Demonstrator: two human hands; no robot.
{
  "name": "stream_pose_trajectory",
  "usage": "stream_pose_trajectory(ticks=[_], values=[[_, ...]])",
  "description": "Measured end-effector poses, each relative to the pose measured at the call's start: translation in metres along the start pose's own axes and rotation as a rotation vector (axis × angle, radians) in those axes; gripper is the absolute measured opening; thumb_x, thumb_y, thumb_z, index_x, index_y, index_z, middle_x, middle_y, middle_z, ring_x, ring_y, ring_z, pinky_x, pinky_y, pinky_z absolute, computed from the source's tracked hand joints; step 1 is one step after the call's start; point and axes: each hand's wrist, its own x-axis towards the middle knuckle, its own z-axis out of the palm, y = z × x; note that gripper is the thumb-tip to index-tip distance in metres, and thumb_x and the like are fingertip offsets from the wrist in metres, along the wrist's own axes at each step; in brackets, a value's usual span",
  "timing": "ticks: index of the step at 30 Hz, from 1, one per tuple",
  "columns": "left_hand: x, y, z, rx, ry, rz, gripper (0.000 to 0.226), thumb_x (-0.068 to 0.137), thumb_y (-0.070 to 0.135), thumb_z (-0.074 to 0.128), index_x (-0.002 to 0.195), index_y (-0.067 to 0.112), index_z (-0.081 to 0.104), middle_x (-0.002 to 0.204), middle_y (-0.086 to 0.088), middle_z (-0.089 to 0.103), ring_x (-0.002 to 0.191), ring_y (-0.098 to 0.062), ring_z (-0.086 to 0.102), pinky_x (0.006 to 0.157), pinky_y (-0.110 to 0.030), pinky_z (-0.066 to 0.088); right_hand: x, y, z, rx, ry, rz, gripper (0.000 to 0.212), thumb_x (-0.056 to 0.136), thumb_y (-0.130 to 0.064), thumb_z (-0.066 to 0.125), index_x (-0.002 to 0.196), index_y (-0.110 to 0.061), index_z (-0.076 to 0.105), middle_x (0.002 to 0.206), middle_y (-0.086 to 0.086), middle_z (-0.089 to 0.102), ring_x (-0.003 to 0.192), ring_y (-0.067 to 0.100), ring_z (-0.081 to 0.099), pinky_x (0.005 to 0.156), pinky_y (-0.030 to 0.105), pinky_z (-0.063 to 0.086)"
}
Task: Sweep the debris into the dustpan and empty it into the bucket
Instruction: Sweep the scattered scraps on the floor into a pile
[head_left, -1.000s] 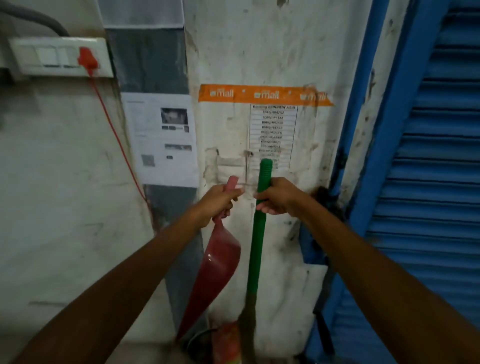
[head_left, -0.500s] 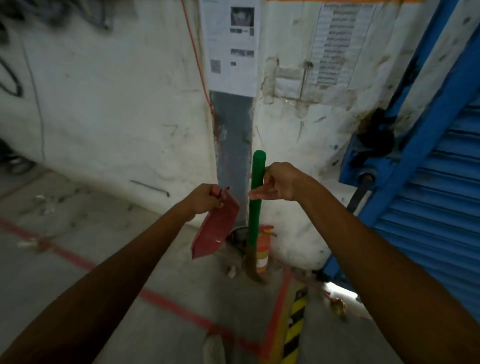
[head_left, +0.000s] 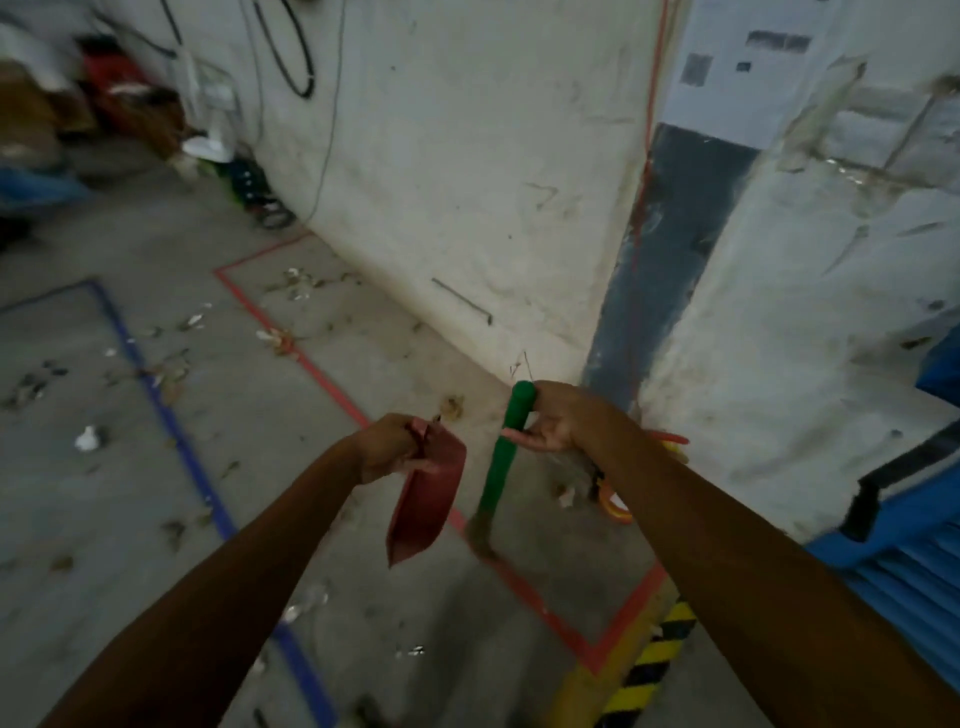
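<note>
Debris (head_left: 174, 371) lies scattered on the floor (head_left: 78, 519) at 9 to 11 o'clock from the hands; sweeping is judged not begun. The dustpan (head_left: 428, 499), hanging toward 6 o'clock, is gripped by the left hand (head_left: 387, 447). The broom (head_left: 506, 447) is gripped near its top by the right hand (head_left: 558, 421). No bucket is identified.

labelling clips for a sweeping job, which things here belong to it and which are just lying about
For the job:
red dustpan, held by the left hand
green-handled broom, held by the right hand
debris scattered on the floor
no bucket in view

Just lying about:
black cables on the wall
paper notice
blue shutter
clutter in the far corner
</note>
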Motion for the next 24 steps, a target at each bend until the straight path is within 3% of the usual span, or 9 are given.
stream_pose_trajectory(ticks=[5,8,11,14,16,18,20,22,24], values=[[-0.026,-0.026,-0.1,-0.431,0.167,-0.129,0.03,0.066,-0.012,0.027,0.076,-0.001,0.052,0.102,-0.023,0.059,0.096,-0.045,0.055,0.07,-0.063,0.057,0.021,0.0,0.099,-0.063,-0.022,-0.061,0.017,0.095,-0.015,0.064,0.098,0.0,0.057,0.113,0.021,0.051,0.083,0.03,0.06,0.045,0.032,0.059],[-0.035,-0.039,-0.158,-0.443,0.249,-0.117,0.011,0.09,0.003,0.044,0.085,-0.001,0.054,0.101,-0.019,0.056,0.103,-0.038,0.054,0.074,-0.061,0.058,0.044,-0.001,0.156,-0.018,-0.037,-0.075,0.01,0.093,-0.01,0.065,0.092,-0.005,0.056,0.123,0.018,0.05,0.096,0.029,0.059,0.044,0.033,0.058],[-0.048,-0.048,-0.205,-0.147,0.315,-0.132,0.009,0.093,0.008,0.059,0.095,-0.001,0.058,0.087,-0.015,0.059,0.074,-0.025,0.06,0.064,-0.033,0.057,0.071,0.004,0.21,0.045,-0.016,-0.057,0.008,0.091,0.003,0.057,0.088,-0.001,0.05,0.101,0.019,0.05,0.077,0.026,0.057,0.039,0.031,0.054],[-0.06,-0.06,-0.257,-0.064,0.389,-0.154,0.009,0.088,0.005,0.064,0.092,-0.003,0.065,0.076,-0.013,0.058,0.056,-0.02,0.056,0.066,-0.036,0.047,0.092,0.013,0.266,0.016,0.012,-0.049,0.011,0.091,0.008,0.043,0.082,0.002,0.044,0.073,0.011,0.041,0.043,0.017,0.049,0.031,0.02,0.043],[-0.07,-0.061,-0.285,-0.047,0.492,-0.113,0.032,0.092,-0.001,0.058,0.123,-0.002,0.063,0.077,-0.014,0.059,0.054,-0.02,0.053,0.062,-0.034,0.043,0.1,0.019,0.296,0.034,-0.011,-0.047,0.01,0.095,0.005,0.045,0.085,0.003,0.044,0.07,0.01,0.041,0.029,0.013,0.045,0.03,0.018,0.041],[-0.079,-0.059,-0.306,-0.081,0.538,-0.101,0.063,0.091,-0.011,0.05,0.151,0.007,0.037,0.084,-0.017,0.058,0.051,-0.02,0.049,0.047,-0.025,0.038,0.104,0.025,0.318,0.069,-0.039,-0.053,0.008,0.098,-0.001,0.052,0.092,0.004,0.049,0.074,0.013,0.046,0.027,0.012,0.045,0.032,0.017,0.043],[-0.085,-0.059,-0.326,-0.14,0.595,-0.12,0.05,0.089,-0.019,0.042,0.136,-0.003,0.042,0.073,-0.017,0.054,0.037,-0.015,0.041,0.035,-0.018,0.03,0.107,0.029,0.337,0.075,-0.049,-0.061,0.011,0.097,-0.009,0.059,0.097,0.001,0.055,0.076,0.016,0.049,0.029,0.013,0.048,0.032,0.017,0.045],[-0.094,-0.057,-0.342,-0.267,0.614,-0.178,0.023,0.089,-0.02,0.033,0.091,-0.004,0.049,0.064,-0.011,0.044,0.028,-0.013,0.035,0.031,-0.014,0.027,0.111,0.033,0.352,0.073,-0.104,-0.042,0.021,0.096,-0.019,0.064,0.103,0.0,0.057,0.072,0.015,0.051,0.031,0.013,0.05,0.031,0.017,0.044],[-0.099,-0.06,-0.359,-0.337,0.653,-0.225,0.023,0.089,-0.018,0.032,0.082,-0.001,0.046,0.071,-0.01,0.041,0.031,-0.015,0.038,0.03,-0.014,0.03,0.116,0.035,0.365,0.075,-0.198,-0.045,0.034,0.096,-0.026,0.064,0.116,0.0,0.057,0.073,0.013,0.053,0.036,0.012,0.054,0.031,0.017,0.044]])
